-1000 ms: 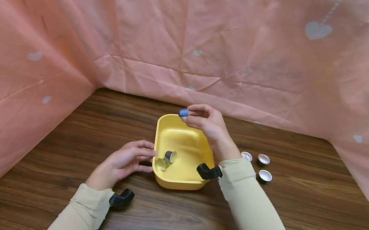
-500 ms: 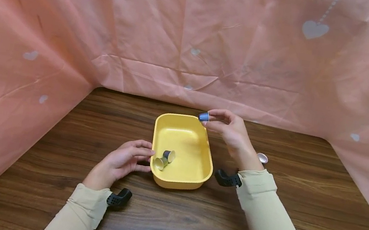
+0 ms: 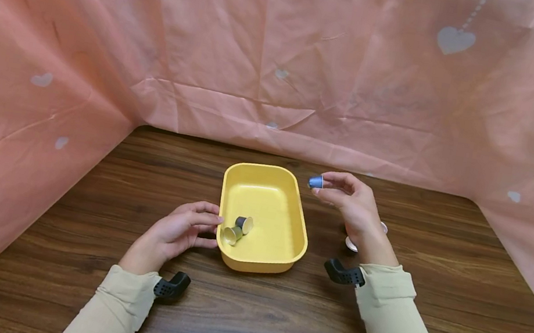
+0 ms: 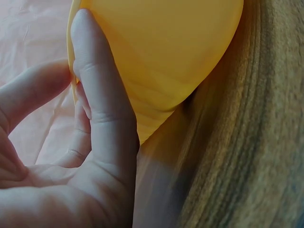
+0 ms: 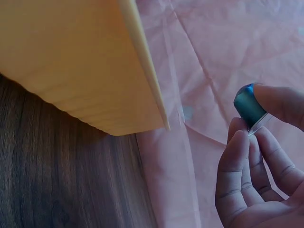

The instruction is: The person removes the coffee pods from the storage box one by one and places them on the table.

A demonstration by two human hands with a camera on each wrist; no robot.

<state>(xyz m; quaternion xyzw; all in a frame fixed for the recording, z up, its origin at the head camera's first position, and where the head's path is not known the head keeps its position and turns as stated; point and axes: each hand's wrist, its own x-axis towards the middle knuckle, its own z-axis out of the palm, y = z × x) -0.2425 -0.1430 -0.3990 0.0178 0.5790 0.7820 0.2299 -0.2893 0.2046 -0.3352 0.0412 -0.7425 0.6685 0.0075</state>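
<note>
The right hand (image 3: 354, 206) has its grip pinched on a blue coffee pod (image 3: 316, 182), right of centre in the head view, just beyond the upper right corner of a yellow tub (image 3: 286, 258). The left hand (image 3: 177, 234) rests its loosely extended fingers against the tub's left side. A dark pod (image 3: 244, 224) and a gold pod (image 3: 232, 235) lie together inside, lower left. Two pale-topped pods, partly hidden, sit on the counter (image 3: 241, 321) beside the right wrist.

Creased pink sheeting (image 3: 287, 46) with pale hearts (image 3: 456, 41) encloses three sides of a brown wood-grain tabletop (image 3: 137, 180).
</note>
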